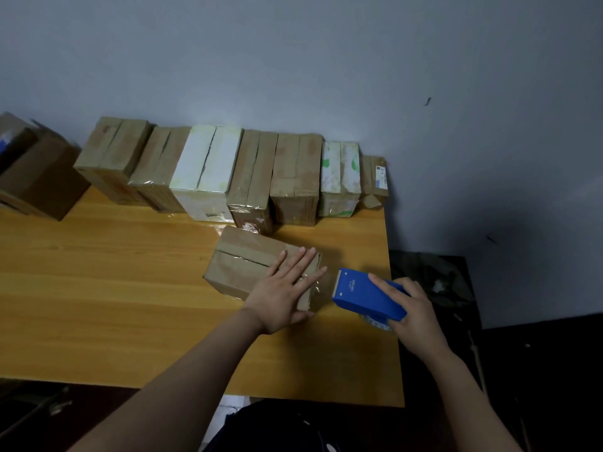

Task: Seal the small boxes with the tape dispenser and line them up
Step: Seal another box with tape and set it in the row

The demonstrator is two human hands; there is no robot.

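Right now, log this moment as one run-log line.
step: taping | left hand: pressing flat on brown box | right hand: grips blue tape dispenser at box's right end | row of boxes: along wall

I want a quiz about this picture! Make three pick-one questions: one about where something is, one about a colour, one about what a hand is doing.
1. Where is the loose box?
A) on the floor
B) on the table, in front of the row of boxes
C) on top of the row

2. What colour is the tape dispenser?
A) red
B) green
C) blue

3. What is the left hand doing?
A) lying flat on the loose box
B) holding scissors
C) hanging off the table

Answers:
1 B, it sits on the wooden top, nearer than the row by the wall.
2 C, the body gripped by the right hand is blue.
3 A, its fingers lie straight on the box top.
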